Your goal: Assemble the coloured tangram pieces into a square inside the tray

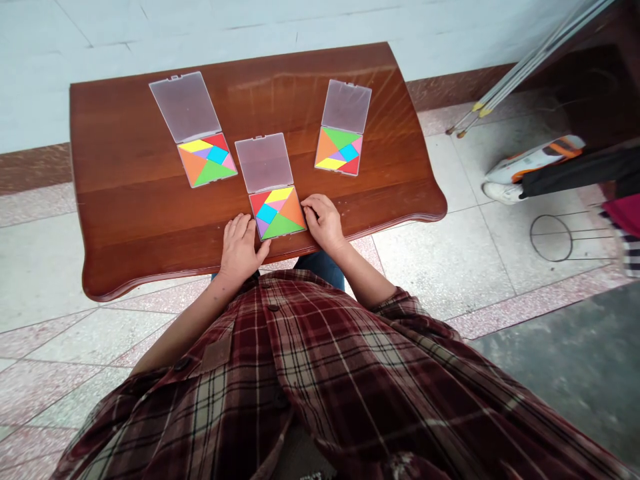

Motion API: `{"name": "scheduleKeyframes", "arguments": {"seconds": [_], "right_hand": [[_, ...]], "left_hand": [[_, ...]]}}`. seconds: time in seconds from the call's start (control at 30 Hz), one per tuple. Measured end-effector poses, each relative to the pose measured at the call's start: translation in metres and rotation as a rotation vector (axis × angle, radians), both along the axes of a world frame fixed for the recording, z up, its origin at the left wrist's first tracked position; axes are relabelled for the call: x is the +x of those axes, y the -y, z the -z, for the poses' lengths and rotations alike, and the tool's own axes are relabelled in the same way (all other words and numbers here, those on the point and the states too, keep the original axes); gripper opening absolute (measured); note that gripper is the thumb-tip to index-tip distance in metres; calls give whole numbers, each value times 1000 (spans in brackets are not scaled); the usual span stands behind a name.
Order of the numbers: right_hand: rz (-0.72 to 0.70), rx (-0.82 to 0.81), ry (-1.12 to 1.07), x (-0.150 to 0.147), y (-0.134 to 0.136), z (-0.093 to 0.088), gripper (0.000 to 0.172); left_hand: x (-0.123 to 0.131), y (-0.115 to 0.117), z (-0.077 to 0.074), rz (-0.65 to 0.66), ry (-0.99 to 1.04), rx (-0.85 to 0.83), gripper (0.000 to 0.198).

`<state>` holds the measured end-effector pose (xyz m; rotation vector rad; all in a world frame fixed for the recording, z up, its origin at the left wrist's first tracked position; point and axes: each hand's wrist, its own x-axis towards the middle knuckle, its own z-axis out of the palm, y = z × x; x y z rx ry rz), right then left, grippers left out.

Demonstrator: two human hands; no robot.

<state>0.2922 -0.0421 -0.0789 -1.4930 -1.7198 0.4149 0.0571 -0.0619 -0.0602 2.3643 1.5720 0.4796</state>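
A tangram case (264,165) lies near the front edge of the brown table, its clear lid folded back. Its tray is filled with coloured pieces, among them a green triangle (284,227), an orange triangle (293,209) and a blue square (267,213). My left hand (240,247) rests open on the table at the case's left side, thumb by its lower edge. On the other side, my right hand (324,221) lies with loosely bent fingers, the fingertips at the case's right edge. Nothing shows inside either hand.
Two more opened tangram cases lie further back, a left case (187,107) and a right case (346,110), both filled. The table (125,220) stands near a pale wall. At right are crutches (520,73), a person's shoe (504,193) and a wire ring frame (571,238).
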Motion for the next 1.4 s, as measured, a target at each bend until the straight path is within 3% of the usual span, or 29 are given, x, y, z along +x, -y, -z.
{"name": "scheduleKeyframes", "arguments": {"seconds": [0.27, 0.6, 0.77, 0.9, 1.07, 1.4], "right_hand": [[-37, -148, 18, -10, 13, -17, 21], [-184, -583, 126, -35, -8, -50, 27], [-193, -669, 164, -44, -14, -60, 30], [-201, -700, 76, -46, -18, -62, 25], [-162, -870, -140, -47, -26, -65, 15], [-74, -1005, -484, -47, -26, -78, 23]], "left_hand": [[1, 0, -2, -3, 5, -15, 55], [2, 1, -1, 1, 28, -35, 57], [1, 1, 3, 12, 27, -5, 57], [1, 2, 3, 10, 27, -6, 56], [2, 3, 1, 10, 23, -4, 56], [3, 3, 1, 6, 38, -20, 56]]}}
